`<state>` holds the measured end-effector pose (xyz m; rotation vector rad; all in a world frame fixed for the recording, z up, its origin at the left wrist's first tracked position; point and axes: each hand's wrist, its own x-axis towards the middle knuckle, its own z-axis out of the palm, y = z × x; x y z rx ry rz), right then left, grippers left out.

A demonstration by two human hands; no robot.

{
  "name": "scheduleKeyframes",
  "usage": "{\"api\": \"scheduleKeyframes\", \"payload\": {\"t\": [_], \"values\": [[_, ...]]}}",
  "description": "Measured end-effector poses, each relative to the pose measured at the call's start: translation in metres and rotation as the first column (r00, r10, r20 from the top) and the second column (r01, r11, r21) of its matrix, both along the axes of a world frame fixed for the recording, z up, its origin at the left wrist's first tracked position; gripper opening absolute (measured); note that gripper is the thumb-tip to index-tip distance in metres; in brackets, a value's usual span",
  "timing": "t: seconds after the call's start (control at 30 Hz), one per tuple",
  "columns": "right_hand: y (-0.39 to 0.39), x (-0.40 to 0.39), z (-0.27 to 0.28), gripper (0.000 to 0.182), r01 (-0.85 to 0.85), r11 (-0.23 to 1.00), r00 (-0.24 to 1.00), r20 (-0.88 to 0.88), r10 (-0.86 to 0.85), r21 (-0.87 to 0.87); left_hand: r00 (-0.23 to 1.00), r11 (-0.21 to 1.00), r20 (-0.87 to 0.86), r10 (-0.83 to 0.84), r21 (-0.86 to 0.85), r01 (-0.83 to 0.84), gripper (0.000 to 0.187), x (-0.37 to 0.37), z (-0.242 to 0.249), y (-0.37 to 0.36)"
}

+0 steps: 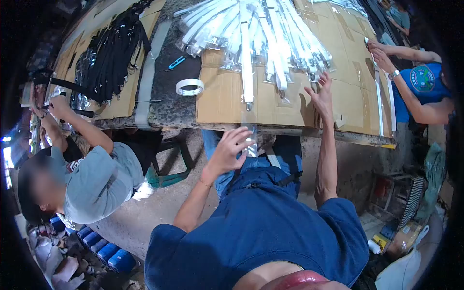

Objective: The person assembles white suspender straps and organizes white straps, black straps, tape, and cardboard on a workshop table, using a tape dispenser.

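Observation:
Before me a white strap [247, 67] in a clear plastic sleeve lies lengthwise on the cardboard [220, 104], its metal clip toward me. The sleeve's empty end [250, 140] hangs over the table edge. My left hand [229, 152] is beside that end, fingers spread and slightly curled, and no held object shows. My right hand [321, 96] is raised over the cardboard at the right, fingers apart and empty, just below the clip ends of a fanned pile of bagged white straps [282, 41].
A tape roll [190, 87] and a blue cutter [176, 63] lie left of the cardboard. Black straps [108, 58] are piled farther left. A co-worker in grey [101, 179] sits at the left, another in blue [423, 92] at the right. A green stool [169, 176] stands below.

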<state>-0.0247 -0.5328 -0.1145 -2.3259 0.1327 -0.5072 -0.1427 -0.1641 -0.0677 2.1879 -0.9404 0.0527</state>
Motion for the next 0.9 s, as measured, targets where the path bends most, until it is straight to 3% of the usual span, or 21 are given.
{"api": "scheduleKeyframes", "payload": {"t": [0.03,0.1,0.23,0.3,0.4,0.47,0.5,0.57,0.63,0.67,0.77,0.83,0.87,0.9], "values": [[0.008,-0.003,0.005,0.088,0.009,1.0,1.0,-0.005,-0.009,-0.001,1.0,1.0,-0.005,-0.009,-0.001,0.009,0.032,0.006,0.009,0.002],[0.027,-0.004,0.021,0.088,0.007,0.976,0.994,-0.109,0.017,0.217,0.997,0.999,-0.074,0.009,-0.039,-0.012,0.029,0.03,0.02,0.008],[0.042,-0.008,0.015,0.082,0.077,0.975,0.993,-0.101,-0.056,0.208,0.977,0.973,0.065,0.205,-0.121,-0.196,0.023,0.106,0.024,-0.014],[0.038,-0.006,0.005,0.08,0.087,0.964,0.995,-0.077,-0.07,0.253,0.965,0.973,0.166,0.202,-0.145,-0.179,0.021,0.153,0.022,-0.036],[0.032,-0.003,-0.001,0.081,0.113,0.95,0.993,-0.051,-0.102,0.291,0.973,0.982,0.148,0.179,-0.089,-0.167,0.025,0.218,0.021,-0.068],[0.029,0.009,-0.006,0.082,0.097,0.952,0.972,0.178,-0.154,0.292,0.967,0.982,0.178,0.181,-0.08,-0.169,0.027,0.264,0.018,-0.087],[0.03,0.011,-0.004,0.082,0.091,0.953,0.971,0.188,-0.15,0.29,0.955,0.973,0.187,0.229,-0.074,-0.219,0.028,0.288,0.016,-0.094],[0.038,0.01,0.003,0.083,0.105,0.917,0.988,0.063,-0.14,0.385,0.93,0.957,0.224,0.291,-0.08,-0.28,0.03,0.333,0.023,-0.105],[0.048,0.003,-0.004,0.081,0.163,0.947,0.982,0.045,-0.182,0.277,0.884,0.909,0.215,0.415,-0.127,-0.396,0.034,0.373,0.028,-0.119],[0.049,0.002,-0.007,0.081,0.151,0.949,0.983,0.062,-0.175,0.276,0.888,0.917,0.23,0.398,-0.08,-0.39,0.041,0.402,0.019,-0.123],[0.051,-0.003,-0.012,0.077,0.164,0.905,0.982,0.022,-0.187,0.393,0.84,0.894,0.307,0.448,-0.134,-0.428,0.044,0.443,0.01,-0.142],[0.05,-0.004,-0.013,0.074,0.131,0.864,0.986,0.027,-0.165,0.486,0.845,0.903,0.327,0.423,-0.082,-0.421,0.054,0.467,-0.015,-0.146],[0.047,-0.004,-0.019,0.075,0.13,0.791,0.981,0.04,-0.192,0.598,0.861,0.911,0.332,0.386,0.008,-0.412,0.058,0.478,-0.032,-0.145],[0.043,-0.007,-0.015,0.075,0.132,0.792,0.98,0.044,-0.196,0.596,0.877,0.912,0.331,0.348,0.098,-0.399,0.062,0.487,-0.041,-0.144]]}}
